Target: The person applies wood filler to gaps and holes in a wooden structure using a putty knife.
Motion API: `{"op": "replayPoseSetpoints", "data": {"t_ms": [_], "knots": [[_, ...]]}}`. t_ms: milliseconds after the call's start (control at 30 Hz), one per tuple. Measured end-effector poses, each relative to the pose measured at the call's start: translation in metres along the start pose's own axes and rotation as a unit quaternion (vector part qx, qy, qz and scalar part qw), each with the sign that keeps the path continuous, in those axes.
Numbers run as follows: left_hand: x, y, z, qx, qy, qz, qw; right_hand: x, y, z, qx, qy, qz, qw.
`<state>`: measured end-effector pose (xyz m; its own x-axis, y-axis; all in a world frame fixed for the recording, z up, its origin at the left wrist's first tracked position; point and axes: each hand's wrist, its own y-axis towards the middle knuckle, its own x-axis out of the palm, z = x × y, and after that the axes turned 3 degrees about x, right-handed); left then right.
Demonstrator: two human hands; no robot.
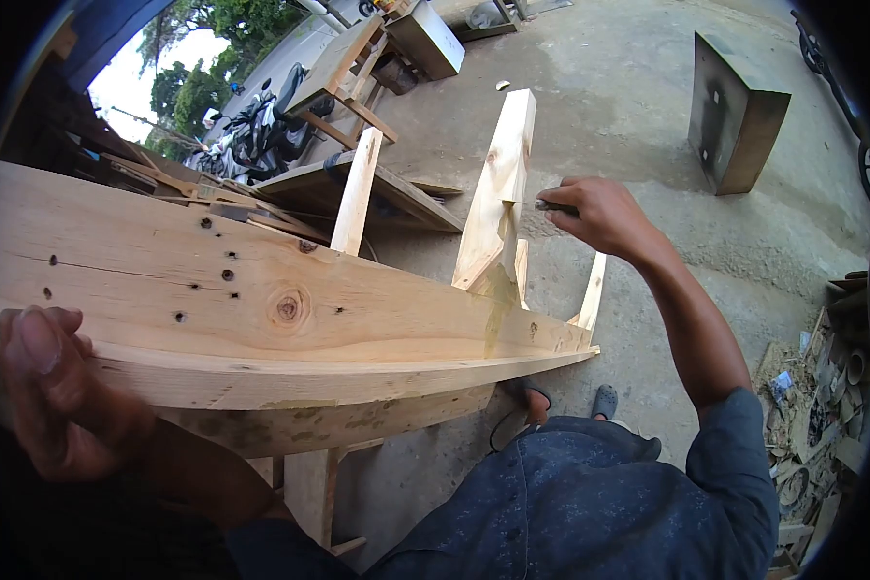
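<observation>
A pale wooden frame (387, 319) with knots and dark nail holes stretches across the view. One of its legs (493, 193) sticks up near the middle, with a greenish-yellow smear (496, 300) at its base. My right hand (594, 217), just right of that leg and apart from the wood, is closed round a small dark tool whose far end (549, 206) pokes out toward the leg. At the left edge of the view, my left hand (63, 396) is beside the near edge of the board with its fingers curled. Whether anything lies in its palm is hidden.
A metal box (739, 116) stands on the concrete floor at the upper right. Scrap wood and debris (812, 435) lie at the right. Motorcycles (251, 130) and a wooden bench (333, 72) are at the upper left. My sandalled feet show below the frame.
</observation>
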<state>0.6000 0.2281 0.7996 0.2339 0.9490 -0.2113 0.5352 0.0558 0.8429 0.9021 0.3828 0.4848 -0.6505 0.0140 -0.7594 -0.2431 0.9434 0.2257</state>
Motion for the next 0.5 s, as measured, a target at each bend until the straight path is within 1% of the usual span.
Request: {"op": "replayPoseSetpoints", "data": {"t_ms": [33,100,133,200,233,267,300,333,400,433,500], "knots": [[0.000,0.000,-0.002,0.004,-0.001,0.003,1.000,-0.002,0.000,-0.001,0.000,0.001,0.000,1.000],[0.000,-0.001,-0.003,0.010,-0.006,0.006,1.000,-0.008,-0.003,-0.004,-0.052,0.015,-0.105,0.993],[-0.001,-0.001,-0.003,0.004,-0.004,0.000,1.000,-0.004,-0.004,0.002,-0.049,0.016,-0.102,0.993],[-0.002,0.000,-0.002,0.000,-0.008,-0.001,1.000,0.011,-0.001,0.018,-0.074,0.171,-0.089,0.978],[-0.002,0.000,-0.001,0.005,-0.009,-0.010,1.000,0.015,0.000,0.023,-0.070,0.170,-0.083,0.979],[-0.001,0.001,0.000,0.010,-0.010,-0.019,1.000,0.018,0.000,0.028,0.022,0.307,-0.064,0.949],[0.000,0.000,0.005,-0.004,0.000,-0.014,1.000,0.024,0.000,0.033,0.113,0.436,-0.042,0.892],[0.001,0.001,0.005,0.000,-0.005,-0.012,1.000,0.035,0.001,0.038,0.115,0.438,-0.035,0.891],[-0.001,0.002,0.002,0.019,-0.007,-0.029,0.999,0.063,0.006,0.051,0.201,0.554,0.100,0.802],[-0.003,0.004,0.002,0.032,-0.010,-0.050,0.998,0.076,0.009,0.054,0.209,0.589,0.113,0.773],[-0.003,0.004,0.002,0.036,-0.006,-0.046,0.998,0.095,0.013,0.053,0.216,0.583,0.128,0.773]]}}
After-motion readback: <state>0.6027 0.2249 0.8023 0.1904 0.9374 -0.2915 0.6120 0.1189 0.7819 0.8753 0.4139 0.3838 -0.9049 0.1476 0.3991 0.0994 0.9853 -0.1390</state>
